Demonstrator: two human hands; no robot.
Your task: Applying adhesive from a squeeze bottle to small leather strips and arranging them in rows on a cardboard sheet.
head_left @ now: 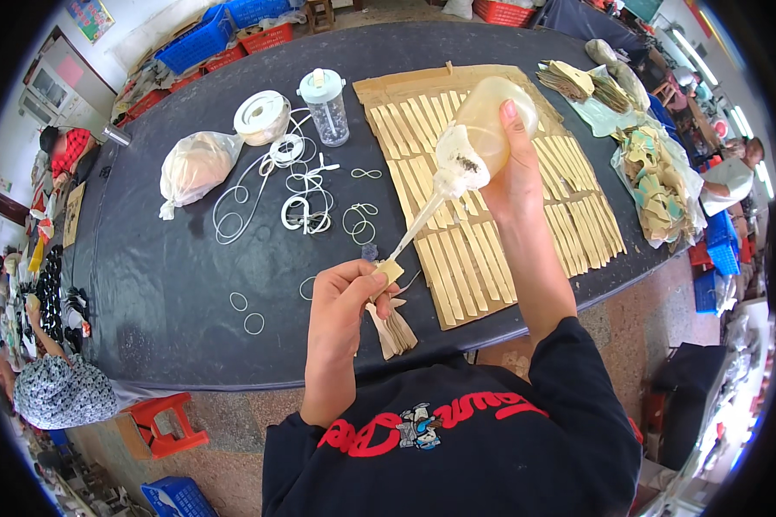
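Bottle [483, 127] tipped in right hand [516, 168], lidded jar [326, 112], bag [172, 191] around peach-coloured contents [200, 162]

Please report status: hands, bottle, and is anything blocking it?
Right hand grips tilted bottle. Left hand holds tan piece at nozzle. No obstruction seen there; jar stands farther off.

The left hand [341, 303] pinches a fanned bundle of pale strips [393, 334] above the dark table [164, 302]. The right hand [516, 168] grips a cloudy squeeze bottle [481, 121], tilted so its long nozzle [422, 220] points down to the bundle's upper end. Rows of similar strips [447, 267] cover a cardboard sheet [388, 86]; a knotted plastic bag [200, 168] and a lidded clear jar [326, 119] stand farther left.
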